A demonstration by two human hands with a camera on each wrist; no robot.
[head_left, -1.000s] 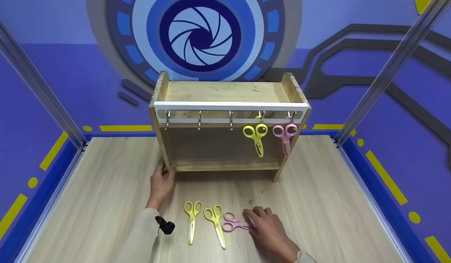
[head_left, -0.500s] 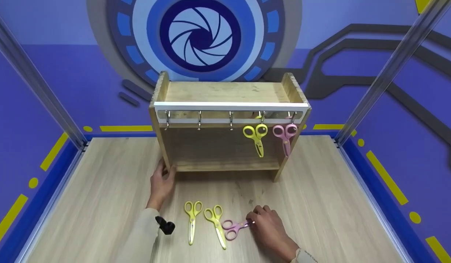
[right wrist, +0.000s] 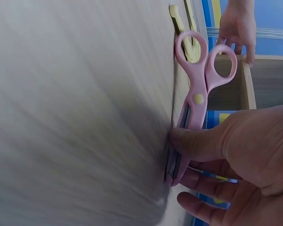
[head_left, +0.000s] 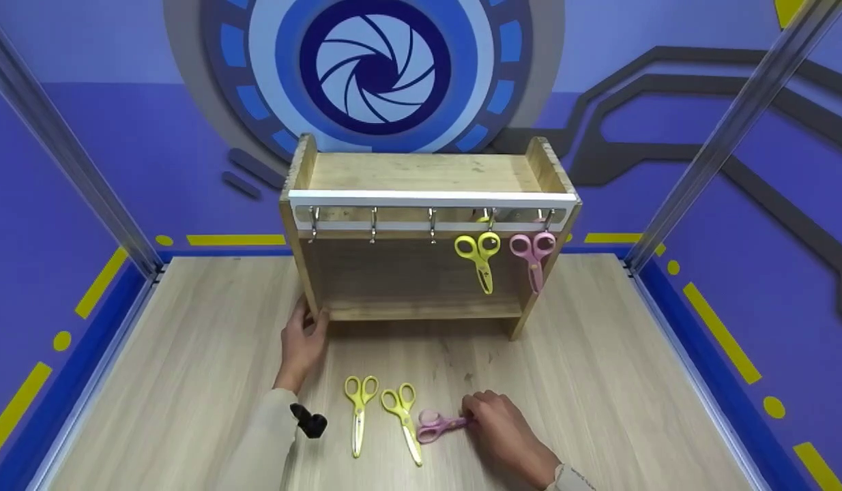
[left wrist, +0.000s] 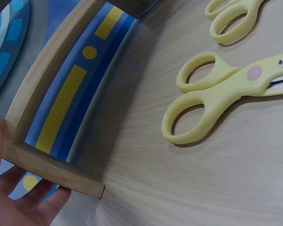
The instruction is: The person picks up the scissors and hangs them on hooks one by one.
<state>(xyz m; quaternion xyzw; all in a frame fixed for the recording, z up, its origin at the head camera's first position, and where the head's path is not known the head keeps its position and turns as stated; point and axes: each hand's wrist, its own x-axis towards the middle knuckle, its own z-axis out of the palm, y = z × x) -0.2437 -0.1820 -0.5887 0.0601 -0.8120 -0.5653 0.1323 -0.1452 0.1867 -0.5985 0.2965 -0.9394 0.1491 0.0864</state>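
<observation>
My right hand pinches pink scissors by the blade end, thumb on one side and fingers on the other. In the right wrist view the pink scissors stand on edge close over the table, finger loops pointing away from the hand. My left hand grips the lower left side panel of a wooden rack; the left wrist view shows its fingers under the wood. Two yellow scissors, one at left and one nearer the pink pair, lie flat on the table between the hands.
A white rail with several metal hooks runs across the rack's front. Other yellow scissors and pink scissors hang from the two rightmost hooks. Blue printed walls and metal posts surround the wooden table.
The pink scissors on the table have swivelled and tipped up on edge as the right fingers closed round their blades. The left hand and the yellow scissors have stayed put.
</observation>
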